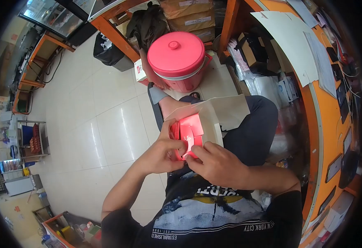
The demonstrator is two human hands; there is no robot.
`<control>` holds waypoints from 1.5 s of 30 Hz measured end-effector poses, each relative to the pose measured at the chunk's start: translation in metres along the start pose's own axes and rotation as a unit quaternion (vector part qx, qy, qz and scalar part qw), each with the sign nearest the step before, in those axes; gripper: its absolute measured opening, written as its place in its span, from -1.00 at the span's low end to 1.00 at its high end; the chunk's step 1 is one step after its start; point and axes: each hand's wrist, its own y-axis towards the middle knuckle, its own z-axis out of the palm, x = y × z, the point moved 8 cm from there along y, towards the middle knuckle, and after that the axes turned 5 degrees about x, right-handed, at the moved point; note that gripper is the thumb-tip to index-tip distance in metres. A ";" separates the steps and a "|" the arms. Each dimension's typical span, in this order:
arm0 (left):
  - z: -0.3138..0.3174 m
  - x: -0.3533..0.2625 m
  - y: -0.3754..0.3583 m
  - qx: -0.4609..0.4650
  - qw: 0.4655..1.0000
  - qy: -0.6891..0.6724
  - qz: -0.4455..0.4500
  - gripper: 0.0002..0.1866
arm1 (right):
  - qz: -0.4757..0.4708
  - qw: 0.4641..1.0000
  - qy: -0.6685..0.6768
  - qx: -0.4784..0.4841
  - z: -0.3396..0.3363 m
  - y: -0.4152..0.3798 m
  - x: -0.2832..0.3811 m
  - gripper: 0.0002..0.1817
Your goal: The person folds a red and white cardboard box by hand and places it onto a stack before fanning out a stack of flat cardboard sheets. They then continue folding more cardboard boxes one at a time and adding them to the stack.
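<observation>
On my lap a small red card box (189, 133) with folded flaps is held between both hands, low against my body. My left hand (166, 149) wraps round its left side, with the thumb bent over toward the inside. The fingers of my right hand (218, 163) are bent and pinch the box's near right edge. Beneath and beyond it, a larger pale cardboard piece (230, 112) with raised, folded sides rests across my legs. What the red box contains, if anything, I cannot make out.
A large pink lidded tub (177, 56) stands on the tiled floor (110, 120) beyond my feet. A black-lined bin (113, 53) is at the far left of it. An orange counter (319, 120) with several phones and paper sheets runs along my right.
</observation>
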 end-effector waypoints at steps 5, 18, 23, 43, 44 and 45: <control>0.001 -0.002 0.001 0.007 0.999 0.003 0.042 -0.57 | -0.006 0.999 0.046 0.010 0.009 0.003 0.004 -0.77; 0.019 -0.037 -0.013 -0.084 0.986 0.133 -0.050 -0.12 | 0.374 0.827 0.414 -0.071 0.032 -0.006 -0.103 -0.56; 0.025 -0.038 -0.022 -0.100 0.980 0.171 -0.030 -0.13 | 0.332 0.884 0.325 -0.040 0.020 -0.002 -0.085 -0.61; 0.031 -0.042 -0.036 -0.143 0.964 0.220 -0.047 -0.03 | 0.295 0.837 0.461 0.010 0.046 0.005 -0.071 -0.66; 0.031 -0.042 -0.036 -0.145 0.964 0.215 -0.054 -0.03 | 0.322 0.824 0.464 0.045 0.044 0.005 -0.070 -0.65; 0.031 -0.041 -0.036 -0.147 0.964 0.211 -0.061 -0.02 | 0.347 0.809 0.467 0.081 0.047 0.003 -0.069 -0.64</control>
